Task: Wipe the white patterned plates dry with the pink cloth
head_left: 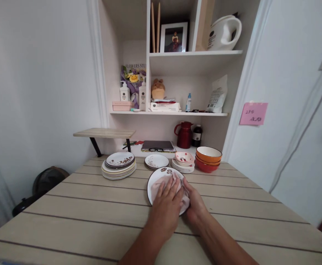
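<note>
1 patterned plate (pixel 154 177): right hand (pixel 195 205) curled round its rim, left hand (pixel 166 204) nearly flat on pink cloth (pixel 186 200).

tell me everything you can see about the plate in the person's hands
The plate is round, white and slightly glossy, ceramic by its look, with a thin dark rim and brown flower motifs near its far edge. It tilts toward the person. The left hand presses a pale pink cloth over its middle; the right hand grips its right edge. Whether its hidden lower edge touches the table cannot be told.
</note>
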`<state>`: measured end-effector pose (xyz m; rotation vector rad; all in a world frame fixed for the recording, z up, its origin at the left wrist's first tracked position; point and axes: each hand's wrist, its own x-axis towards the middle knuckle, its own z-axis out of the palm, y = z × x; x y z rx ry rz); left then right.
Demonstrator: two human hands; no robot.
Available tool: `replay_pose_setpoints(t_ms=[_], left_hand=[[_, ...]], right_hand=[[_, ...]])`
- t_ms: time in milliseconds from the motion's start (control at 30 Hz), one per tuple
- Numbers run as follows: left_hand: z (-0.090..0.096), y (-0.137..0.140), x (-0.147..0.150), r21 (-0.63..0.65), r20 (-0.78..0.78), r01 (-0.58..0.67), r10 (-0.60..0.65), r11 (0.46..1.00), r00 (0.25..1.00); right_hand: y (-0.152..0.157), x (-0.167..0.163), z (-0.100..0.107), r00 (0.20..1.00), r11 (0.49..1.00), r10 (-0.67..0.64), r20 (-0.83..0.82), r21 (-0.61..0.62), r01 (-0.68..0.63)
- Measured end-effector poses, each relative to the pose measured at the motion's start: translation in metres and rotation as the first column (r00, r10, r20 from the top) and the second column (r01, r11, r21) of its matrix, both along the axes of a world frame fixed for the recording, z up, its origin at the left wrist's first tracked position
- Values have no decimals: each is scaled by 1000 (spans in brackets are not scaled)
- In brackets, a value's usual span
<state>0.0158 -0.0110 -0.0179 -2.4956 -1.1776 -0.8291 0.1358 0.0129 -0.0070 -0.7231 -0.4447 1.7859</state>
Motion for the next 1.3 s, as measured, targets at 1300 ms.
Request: replay_pose_setpoints(t_ms=[1300], left_hand=[[0, 26, -34, -192, 233, -368, 406, 910, 884]], right_hand=[[-3, -15, 0, 980, 982, -180, 82, 74, 174]])
